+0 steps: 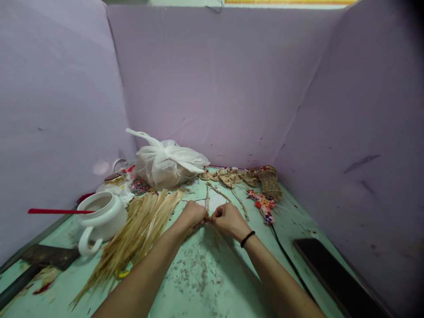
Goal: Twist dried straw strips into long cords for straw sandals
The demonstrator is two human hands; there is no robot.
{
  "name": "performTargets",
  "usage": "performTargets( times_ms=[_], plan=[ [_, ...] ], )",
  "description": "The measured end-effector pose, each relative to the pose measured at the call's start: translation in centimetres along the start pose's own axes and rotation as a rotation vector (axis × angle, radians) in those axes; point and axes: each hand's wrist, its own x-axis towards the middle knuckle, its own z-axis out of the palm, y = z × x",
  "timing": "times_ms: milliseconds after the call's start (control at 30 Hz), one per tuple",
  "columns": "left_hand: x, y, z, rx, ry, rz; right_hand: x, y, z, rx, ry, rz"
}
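Observation:
Over the middle of the table, my left hand [195, 213] and my right hand [228, 219] are close together, both with fingers pinched on a thin braided fibre cord [207, 198]. The cord runs away from my fingers, bends at its far end and comes back towards the right. Loose strands trail below my right hand. A black band [247, 239] is round my right wrist. Left of my left hand lies a bundle of dry straw-coloured fibre strips [139, 229]. Beyond the hands are several woven fibre pieces [232, 177] with red and white bits on them.
A white teapot [107, 218] with a red stick [59, 211] stands left, near a dark cleaver [49, 257]. A knotted plastic bag [168, 163] sits at the back. Right are a flower-patterned tool [263, 204] with a black cord, and a phone [331, 274]. Lilac panels [215, 88] enclose the table.

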Motion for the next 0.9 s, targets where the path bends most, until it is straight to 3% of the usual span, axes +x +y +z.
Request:
performTargets(
  times_ms=[133, 300, 400, 533, 633, 700, 900],
  plan=[
    [0.2, -0.2, -0.1, -0.033, -0.045, -0.054, -1.0, -1.2, 0.1, -0.121, 0.026, -0.121],
    [0.5, -0.4, -1.3, 0.008, -0.084, 0.087, -0.7, -1.0, 0.3, -0.029, -0.043, -0.156],
    [0.4, -0.2, -2.2, -0.018, -0.158, 0.091, 0.3, 0.3, -0.6, 0.191, -0.084, -0.083],
    [0.6, -0.3, -2.6, -0.054, -0.243, 0.077, 1.2, 1.4, -1.9, 0.477, -0.010, 0.126],
    [1.1, -0.6, -2.7, -0.035, -0.260, 0.072, 1.3, 1.7, -2.0, 0.617, -0.115, 0.259],
    [1.2, -0.8, -2.7, -0.004, -0.261, 0.072, 1.2, 2.0, -1.9, 0.544, -0.150, 0.248],
    [1.2, -0.9, -2.7, -0.001, -0.281, 0.088, 1.0, 2.8, -1.1, -0.082, -0.143, 0.038]
  ],
)
